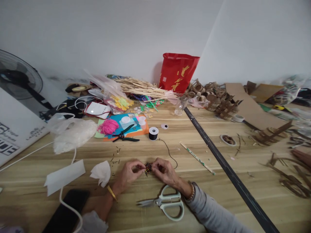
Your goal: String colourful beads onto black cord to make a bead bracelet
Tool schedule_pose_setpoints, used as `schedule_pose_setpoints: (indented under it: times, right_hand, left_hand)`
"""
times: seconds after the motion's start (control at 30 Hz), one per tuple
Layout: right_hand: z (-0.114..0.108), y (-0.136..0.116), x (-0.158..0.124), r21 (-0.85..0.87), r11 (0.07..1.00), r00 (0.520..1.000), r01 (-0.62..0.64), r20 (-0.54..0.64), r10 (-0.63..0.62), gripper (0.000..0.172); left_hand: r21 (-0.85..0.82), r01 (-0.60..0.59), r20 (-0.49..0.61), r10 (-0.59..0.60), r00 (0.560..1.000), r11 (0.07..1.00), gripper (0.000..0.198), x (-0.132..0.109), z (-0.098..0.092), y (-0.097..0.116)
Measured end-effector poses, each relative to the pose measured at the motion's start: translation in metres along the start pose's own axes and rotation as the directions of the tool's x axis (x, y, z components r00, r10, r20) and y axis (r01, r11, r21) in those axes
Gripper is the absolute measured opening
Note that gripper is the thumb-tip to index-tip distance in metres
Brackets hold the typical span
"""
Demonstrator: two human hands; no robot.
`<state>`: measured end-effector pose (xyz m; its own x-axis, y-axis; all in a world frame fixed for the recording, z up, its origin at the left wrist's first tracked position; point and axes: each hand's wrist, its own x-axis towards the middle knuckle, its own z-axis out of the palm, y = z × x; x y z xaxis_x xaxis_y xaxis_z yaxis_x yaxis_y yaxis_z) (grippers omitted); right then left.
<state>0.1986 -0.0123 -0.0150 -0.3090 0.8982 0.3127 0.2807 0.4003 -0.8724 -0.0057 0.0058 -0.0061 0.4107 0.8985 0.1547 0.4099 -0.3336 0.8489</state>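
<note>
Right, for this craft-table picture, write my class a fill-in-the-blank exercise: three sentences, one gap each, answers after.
1. The left hand and right hand pinch a small cluster of ____ between them.
2. The cord curving toward the right hand comes off a ____ spool.
3. The bag standing farthest back is ____.
Answers: beads, black, red.

Between our left hand and right hand we see a dark, orange-flecked bead cluster. Below them, pale green scissors; beyond, a black cord spool, pink yarn, a gold-lettered red bag.
</note>
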Motion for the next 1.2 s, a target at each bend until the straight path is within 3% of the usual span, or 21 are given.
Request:
schedule_pose_setpoints:
  times: [0.3, 0.6, 0.9, 1.2]
  right_hand:
    - [-0.0017, -0.0025, -0.0005, -0.060, 0.995, 0.996, 0.080, 0.031, -0.078, 0.015]
    - [-0.0006, -0.0028, -0.0008, -0.140, 0.959, 0.969, 0.247, 0.004, -0.249, 0.018]
    - [-0.0024, -0.0017, -0.0016, -0.159, 0.952, 0.966, 0.260, 0.060, -0.253, 0.017]
    - [-0.0029, 0.0002, -0.0021, -0.158, 0.946, 0.959, 0.283, 0.063, -0.277, 0.015]
  left_hand:
    - [-0.147, 0.018, 0.012, -0.017, 1.000, 0.989, 0.006, 0.0019, 0.0008, 0.0013]
    - [-0.224, 0.030, 0.034, -0.023, 0.999, 0.974, 0.009, 0.0015, 0.0008, 0.0019]
    - [-0.270, 0.129, 0.069, -0.115, 0.991, 0.954, 0.014, 0.0002, 0.0027, 0.0000]
    - [-0.280, 0.127, 0.086, -0.107, 0.991, 0.951, 0.013, 0.0020, 0.0030, -0.0013]
